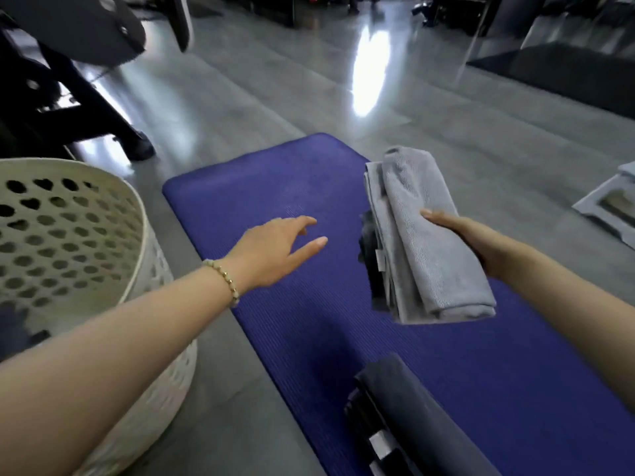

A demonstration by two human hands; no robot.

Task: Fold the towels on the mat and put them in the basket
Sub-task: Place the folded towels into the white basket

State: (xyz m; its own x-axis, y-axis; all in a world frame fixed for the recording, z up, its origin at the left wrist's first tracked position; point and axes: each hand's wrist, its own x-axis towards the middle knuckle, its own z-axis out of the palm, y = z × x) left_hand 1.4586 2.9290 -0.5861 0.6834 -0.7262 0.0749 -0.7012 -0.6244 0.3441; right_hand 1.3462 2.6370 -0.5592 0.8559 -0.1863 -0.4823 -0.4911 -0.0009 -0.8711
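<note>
Two bundles of folded towels are in view. The light grey stack (422, 242) sits right of centre in the frame, over the right side of the blue mat (309, 187), and appears lifted clear of it. A darker layer shows along its left edge. The right-hand grip (470, 238) is closed on this stack at mid-length, with the thumb on top and the fingers hidden beneath. The left-hand grip (271, 249) is open, fingers straight, holding nothing. It hovers over the mat at centre frame, apart from the stack. A dark grey towel (405, 407), also folded, lies on the mat at the bottom of the frame. The perforated cream basket (68, 235) stands on the floor (240, 97) at the left edge, just beside the mat.

Handling, by judgement: the cloth is soft, light and limp, not fragile. Layers will likely slide or sag open at the unsupported ends. Hold across the middle, pinching all layers, and support the underside with the free hand. Lower the stack flat into the basket, since dropping it risks unfolding.
</note>
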